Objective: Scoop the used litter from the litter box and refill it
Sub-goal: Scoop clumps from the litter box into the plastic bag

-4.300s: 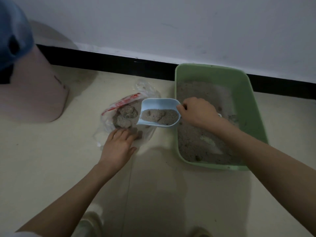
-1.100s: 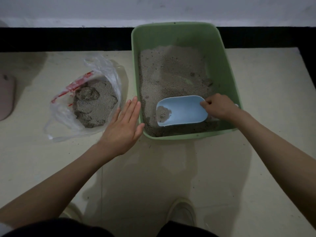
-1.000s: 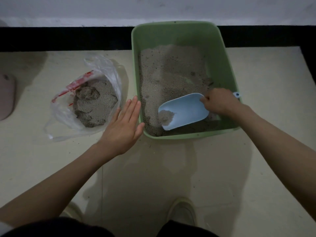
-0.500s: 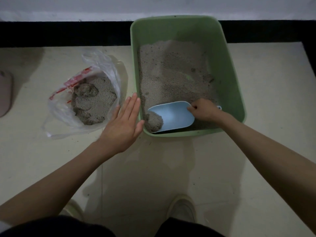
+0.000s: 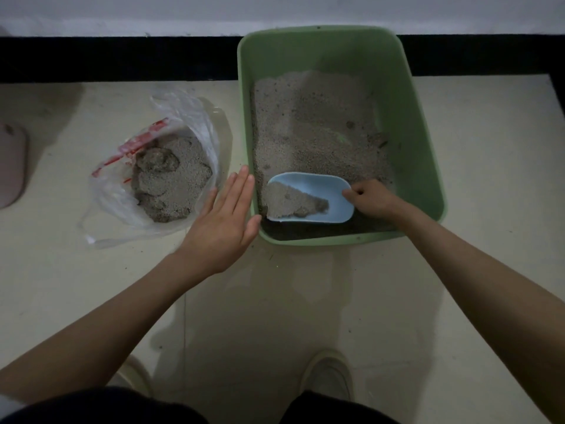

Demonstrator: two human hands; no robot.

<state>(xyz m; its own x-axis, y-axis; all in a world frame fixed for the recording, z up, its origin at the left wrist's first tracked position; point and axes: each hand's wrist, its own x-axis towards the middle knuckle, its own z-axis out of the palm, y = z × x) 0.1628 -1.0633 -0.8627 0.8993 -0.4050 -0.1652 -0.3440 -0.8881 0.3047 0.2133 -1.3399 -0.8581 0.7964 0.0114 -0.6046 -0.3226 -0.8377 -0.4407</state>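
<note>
Down on the floor by the wall, my right hand grips the handle end of the blue scoop, which sits in the near left corner of the green litter box with a heap of litter in its mouth. My left hand is flat, fingers straight, against the box's left wall, right beside the plastic bag of scooped clumps.

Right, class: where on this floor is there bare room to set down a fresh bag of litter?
Bare floor lies right of the green litter box, out to the frame edge, and in front of it, ahead of the shoes. Left is crowded: the plastic bag of used litter, then the left hand in the gap beside the box.
</note>
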